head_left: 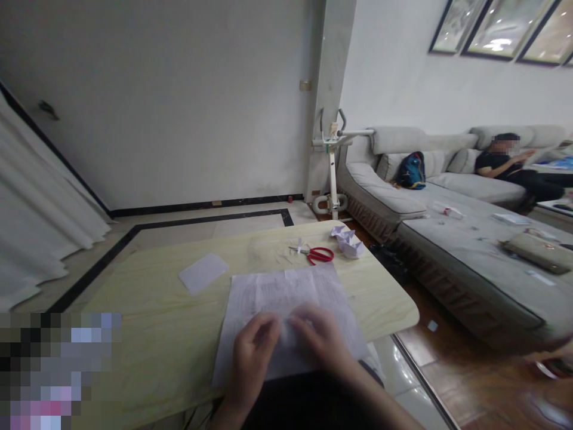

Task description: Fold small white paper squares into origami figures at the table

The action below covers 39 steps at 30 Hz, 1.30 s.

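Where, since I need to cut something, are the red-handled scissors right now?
In the head view, the red-handled scissors lie right of centre on the table, just beyond the printed sheet and left of the creased white paper.

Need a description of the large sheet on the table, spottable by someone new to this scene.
Find the pale wood-grain table at lower centre. On its near side, below the left hand and right hand, lies the large sheet. Faint printed lines and creases set it apart from the smaller plain-looking paper off its far-left corner.
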Tool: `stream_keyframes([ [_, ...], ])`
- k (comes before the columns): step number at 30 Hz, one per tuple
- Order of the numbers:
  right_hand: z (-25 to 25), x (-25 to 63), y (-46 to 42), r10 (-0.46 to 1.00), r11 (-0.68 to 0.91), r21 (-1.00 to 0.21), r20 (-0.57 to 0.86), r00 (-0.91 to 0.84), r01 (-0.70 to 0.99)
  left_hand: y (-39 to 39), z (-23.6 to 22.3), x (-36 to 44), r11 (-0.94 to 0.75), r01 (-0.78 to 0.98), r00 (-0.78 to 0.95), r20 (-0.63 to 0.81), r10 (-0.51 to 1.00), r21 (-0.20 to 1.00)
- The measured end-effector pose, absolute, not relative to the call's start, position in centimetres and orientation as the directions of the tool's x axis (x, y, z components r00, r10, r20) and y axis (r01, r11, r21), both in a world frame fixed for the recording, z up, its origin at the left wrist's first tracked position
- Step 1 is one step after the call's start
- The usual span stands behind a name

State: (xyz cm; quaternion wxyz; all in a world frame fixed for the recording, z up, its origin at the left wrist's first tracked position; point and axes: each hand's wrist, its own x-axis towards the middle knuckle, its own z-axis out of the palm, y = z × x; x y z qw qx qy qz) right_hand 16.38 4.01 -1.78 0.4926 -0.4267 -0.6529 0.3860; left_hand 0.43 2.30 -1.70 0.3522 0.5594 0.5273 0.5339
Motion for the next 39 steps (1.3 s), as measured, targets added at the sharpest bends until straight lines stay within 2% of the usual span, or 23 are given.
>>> stream_keyframes([
  [11, -3.0, 16.3, 4.4, 0.939, 0.326, -0.924, 0.291, -0.183, 0.2, 2.7, -2.3, -0.2, -0.176, 0.21, -0.057, 0.192, 0.98, 0.962],
  [17, -2.9, 16.5, 4.4, 0.961, 0.246, -0.954, 0.217, -0.172, 0.169, 3.0, -2.2, 0.0, -0.074, 0.191, -0.077, 0.09, 0.993, 0.979],
  [21, -2.8, 16.5, 4.4, 0.961, 0.25, -0.954, 0.223, -0.163, 0.164, 2.8, -1.8, 0.4, -0.024, 0.189, -0.096, 0.043, 0.994, 0.982],
  [39, -3.0, 16.4, 4.3, 0.961, 0.246, -0.959, 0.223, -0.162, 0.144, 2.8, -1.4, 0.5, -0.047, 0.17, -0.087, 0.062, 0.994, 0.984],
])
